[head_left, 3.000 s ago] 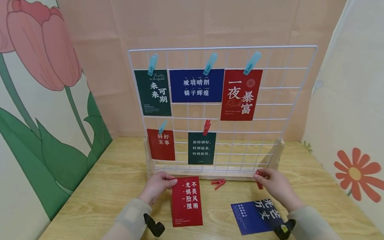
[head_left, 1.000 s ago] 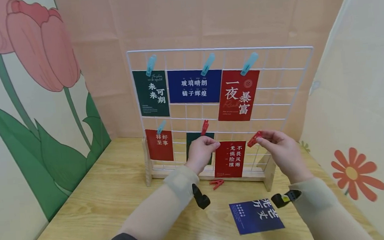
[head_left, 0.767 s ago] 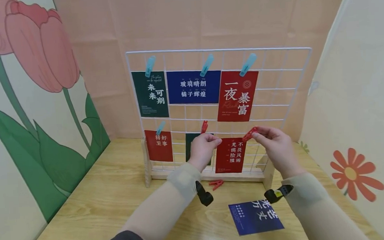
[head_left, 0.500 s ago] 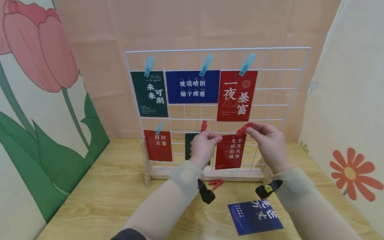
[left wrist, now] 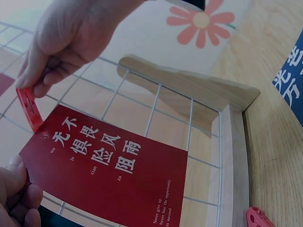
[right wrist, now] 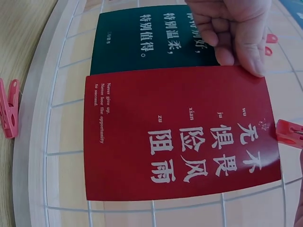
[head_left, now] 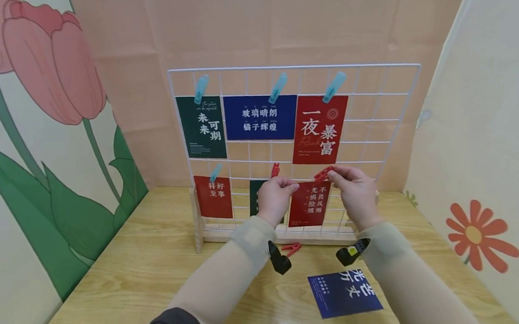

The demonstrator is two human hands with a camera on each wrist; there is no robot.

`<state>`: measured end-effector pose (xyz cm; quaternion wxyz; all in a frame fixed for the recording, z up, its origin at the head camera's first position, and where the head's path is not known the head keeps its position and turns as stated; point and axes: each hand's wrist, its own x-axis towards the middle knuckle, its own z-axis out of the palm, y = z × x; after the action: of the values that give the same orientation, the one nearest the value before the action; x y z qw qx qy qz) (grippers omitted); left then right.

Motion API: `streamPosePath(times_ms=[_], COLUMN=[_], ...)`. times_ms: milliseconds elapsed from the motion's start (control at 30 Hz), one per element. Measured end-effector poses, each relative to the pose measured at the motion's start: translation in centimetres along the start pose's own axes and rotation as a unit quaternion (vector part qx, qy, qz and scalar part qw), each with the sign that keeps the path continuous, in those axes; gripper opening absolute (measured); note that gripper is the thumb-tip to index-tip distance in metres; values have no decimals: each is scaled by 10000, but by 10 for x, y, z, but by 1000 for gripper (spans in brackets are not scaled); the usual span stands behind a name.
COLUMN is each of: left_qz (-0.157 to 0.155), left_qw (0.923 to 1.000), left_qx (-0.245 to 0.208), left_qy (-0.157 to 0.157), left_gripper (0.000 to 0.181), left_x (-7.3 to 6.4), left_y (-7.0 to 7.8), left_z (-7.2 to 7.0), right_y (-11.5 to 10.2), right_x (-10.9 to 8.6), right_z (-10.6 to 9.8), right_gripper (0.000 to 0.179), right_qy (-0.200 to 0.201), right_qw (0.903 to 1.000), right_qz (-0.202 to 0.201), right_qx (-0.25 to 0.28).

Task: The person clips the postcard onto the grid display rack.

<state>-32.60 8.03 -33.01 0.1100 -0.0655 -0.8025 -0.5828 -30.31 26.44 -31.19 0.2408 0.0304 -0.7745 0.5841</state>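
My left hand (head_left: 275, 199) pinches the upper left corner of a red card (head_left: 309, 206) with white characters, holding it against the lower part of a white wire grid (head_left: 364, 142). In my right hand (head_left: 356, 191) a red clothespin (head_left: 323, 174) is pinched between thumb and fingers. Its tip meets the card's top edge, as the left wrist view shows with the clothespin (left wrist: 29, 109) at the edge of the card (left wrist: 104, 165). Partly behind my left hand hangs a dark green card (right wrist: 137, 42), under another red clothespin (head_left: 275, 169).
Green, blue and red cards hang along the grid's top from light blue clothespins (head_left: 278, 88); a smaller red card (head_left: 214, 198) hangs lower left. A blue card (head_left: 343, 294) and a red clothespin (head_left: 292, 249) lie on the wooden table (head_left: 128, 266) before the grid's wooden base.
My left hand has lifted the red card from the table up to the grid. The right hand has brought the clothespin up and leftward to the card's top edge.
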Motion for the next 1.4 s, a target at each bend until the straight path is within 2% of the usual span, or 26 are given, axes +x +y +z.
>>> streamPosePath(times_ms=[167,433,567,800,1033,1200,1400], left_qz=[-75,-148,-231,-126,-123,45,131], left_qw=[10000,9996,9990,9989,9975,9973,9976], left_qx=[20,-176,-328,-338,-613,-689,-609], left_qy=[52,192,199,300,318,249,295], left_gripper=[10,10,9,9,15,20,19], left_x=[-1,-4,-5,-5,-13,-21,-30], left_y=[0,-1,-1,-4,-7,-12,-24], left_z=[0,3,4,7,9,7,5], right_y=[3,4,6,8,8,14,26], right_x=[3,2,2,2,-1,-9,-25], right_z=[4,9,12,10,8,6,-1], right_gripper=[37,42,45,54,60,58,47], right_qy=[-15,-170,-333,-512,-616,-282,131], right_qw=[9998,9997,9992,9968,9962,9975,9976], right_qz=[-81,131,55,-24,70,-76,-219], right_qx=[180,-78,-222,-617,-606,-642,-642])
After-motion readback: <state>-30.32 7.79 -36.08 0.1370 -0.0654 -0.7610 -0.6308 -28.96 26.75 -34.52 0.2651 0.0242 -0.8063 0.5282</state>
